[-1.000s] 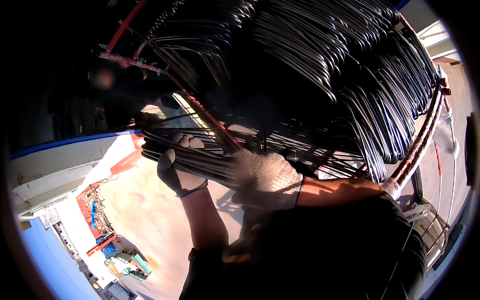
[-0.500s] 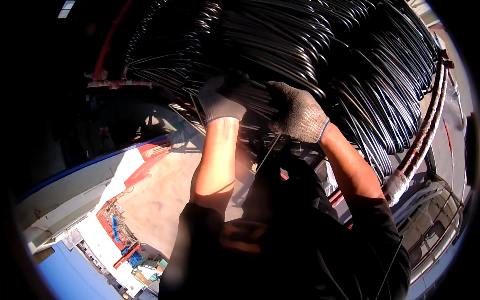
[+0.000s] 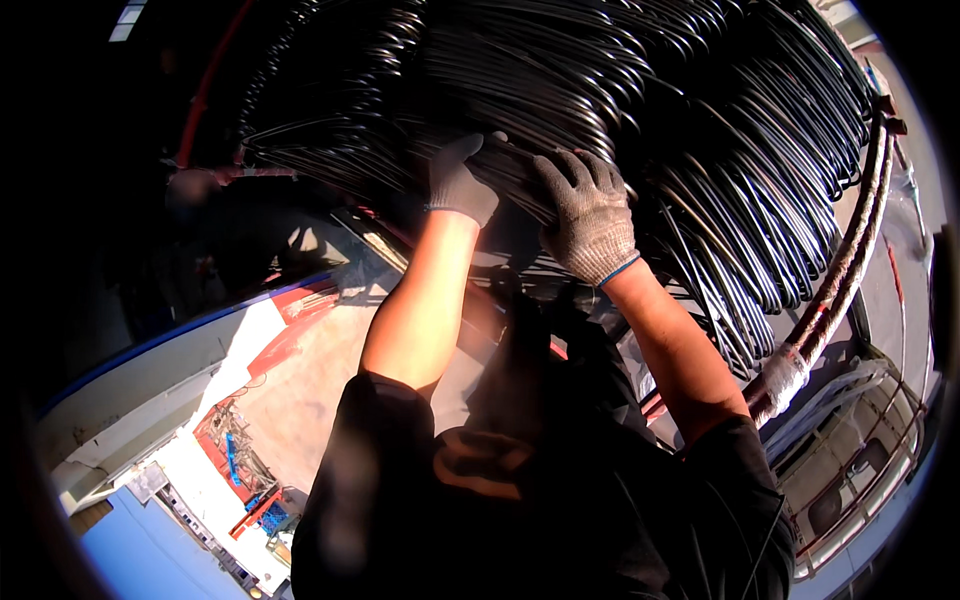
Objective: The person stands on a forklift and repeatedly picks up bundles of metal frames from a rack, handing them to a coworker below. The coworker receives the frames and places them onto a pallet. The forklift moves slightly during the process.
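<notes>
Rows of looped black metal wires (image 3: 530, 70) hang in front of me, their bent ends shining in the sun. Both my hands wear grey knit gloves. My left hand (image 3: 463, 188) is closed at the left end of a dark bundle of wires (image 3: 515, 178), thumb upward, its other fingers partly hidden. Against the right end of that bundle lies my right hand (image 3: 592, 215), fingers apart and stretched over the wires, its thumb low on the near side. Deep shadow hides the wires between and beyond the gloves.
A wrapped bar (image 3: 845, 265) curves along the right of the rack, with clear plastic (image 3: 785, 380) around its lower end. A red frame bar (image 3: 205, 90) stands at the far left. Left of me are a pale wall (image 3: 160, 370) and sunlit floor (image 3: 310, 400).
My right hand has shifted slightly left and its fingers have spread out from a curled grip. My left hand has moved slightly right and turned, its thumb now showing.
</notes>
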Tool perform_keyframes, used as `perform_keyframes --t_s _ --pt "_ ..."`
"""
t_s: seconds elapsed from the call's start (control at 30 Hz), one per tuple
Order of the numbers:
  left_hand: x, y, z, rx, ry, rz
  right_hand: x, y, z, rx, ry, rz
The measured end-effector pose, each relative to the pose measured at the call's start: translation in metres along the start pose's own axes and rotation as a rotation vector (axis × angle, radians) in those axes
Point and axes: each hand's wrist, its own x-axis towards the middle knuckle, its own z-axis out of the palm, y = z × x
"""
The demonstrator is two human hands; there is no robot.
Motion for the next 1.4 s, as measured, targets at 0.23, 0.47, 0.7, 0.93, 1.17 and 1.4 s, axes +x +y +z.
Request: perform_keyframes --t_s 0.23,0.47,0.7,0.93,1.17,1.4 --pt "-0.001 0.001 -0.003 0.193 0.098 0.074 0.003 0.007 0.002 -0.030 0.005 -0.004" --pt "-0.032 -0.015 -0.017 0.018 0.023 0.183 -0.016 -0.015 -0.003 -0.132 -0.097 -0.056" --pt "-0.031 -0.012 -0.022 0.438 0.252 0.379 -0.008 -0.020 0.007 -0.114 -0.164 -0.054" --pt "-0.015 0.016 -0.001 0.348 0.387 0.293 0.025 -0.027 0.023 -0.142 -0.111 -0.082" --pt "0.008 0.034 -0.023 0.390 0.111 0.406 0.050 -0.037 0.027 -0.212 -0.086 -0.059" --pt "0.013 0.028 -0.002 -0.096 0.098 0.224 0.050 -0.039 0.030 -0.301 -0.113 -0.046"
